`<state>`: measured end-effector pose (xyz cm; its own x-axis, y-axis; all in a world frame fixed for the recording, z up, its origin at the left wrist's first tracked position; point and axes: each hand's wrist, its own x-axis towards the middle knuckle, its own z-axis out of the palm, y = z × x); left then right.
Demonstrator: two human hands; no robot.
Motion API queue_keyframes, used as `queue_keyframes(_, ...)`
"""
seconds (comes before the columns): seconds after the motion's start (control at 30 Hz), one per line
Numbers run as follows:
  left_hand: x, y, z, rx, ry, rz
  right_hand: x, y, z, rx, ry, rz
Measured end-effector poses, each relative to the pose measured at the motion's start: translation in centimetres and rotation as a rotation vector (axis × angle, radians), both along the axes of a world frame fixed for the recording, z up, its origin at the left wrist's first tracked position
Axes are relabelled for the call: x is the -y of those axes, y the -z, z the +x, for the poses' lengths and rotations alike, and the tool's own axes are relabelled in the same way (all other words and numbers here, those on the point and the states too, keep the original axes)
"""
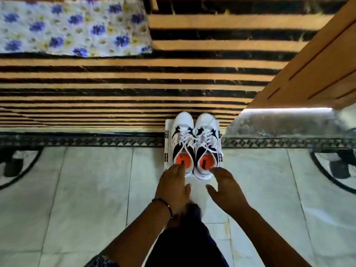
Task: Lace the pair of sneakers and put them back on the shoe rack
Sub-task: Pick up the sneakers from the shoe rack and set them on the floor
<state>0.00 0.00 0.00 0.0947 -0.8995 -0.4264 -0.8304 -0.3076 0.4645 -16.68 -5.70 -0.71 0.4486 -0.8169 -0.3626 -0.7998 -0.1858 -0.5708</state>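
Head view: looking down.
Sneakers (194, 145): laced pair, side by side on a white box (166, 143), heels toward the person.
Left hand (174, 186): released, fingertips at left heel.
Right hand (225, 186): released, just behind right heel.
Floor (86, 189): pale tiles.

Floral cushion (73, 26) lies on slatted bench (134, 74)

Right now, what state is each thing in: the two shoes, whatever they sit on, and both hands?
Left sneaker: upright, laces threaded, ends loose.
Right sneaker: upright, laces threaded, beside and touching the left one.
White board: lying flat under both sneakers.
Left hand: open, fingertips at the left sneaker's heel, holding nothing.
Right hand: open, fingers spread near the right sneaker's heel, holding nothing.
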Motion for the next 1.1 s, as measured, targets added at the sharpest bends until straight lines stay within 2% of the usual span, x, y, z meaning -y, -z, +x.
queue_keyframes(0.23, 2.7, 10.3, -0.7, 0.175, 0.218, 0.175, 1.5, 10.6, 0.8, -0.166, -0.183, -0.187)
queue_keyframes(0.47, 6.4, 13.3, 0.3, 0.23, 0.302, 0.317, 4.2, 13.7, 2.2, -0.424, -0.291, -0.206)
queue_keyframes(0.57, 7.6, 12.5, 0.3, 0.263, 0.347, 0.377, 4.8, 13.4, 2.4, -0.441, -0.32, -0.185)
queue_keyframes(0.77, 6.2, 7.6, -0.4, 0.307, 0.315, 0.246, 4.0, 9.6, 0.7, -0.396, -0.33, -0.36)
queue_keyframes(0.9, 2.3, 4.1, -1.9, 0.312, 0.278, 0.177, 0.9, 5.9, -1.0, -0.368, -0.316, -0.381)
queue_keyframes(1.1, -6.7, 2.4, -3.5, 0.295, 0.275, 0.139, -6.9, 3.3, -3.7, -0.297, -0.287, -0.404)
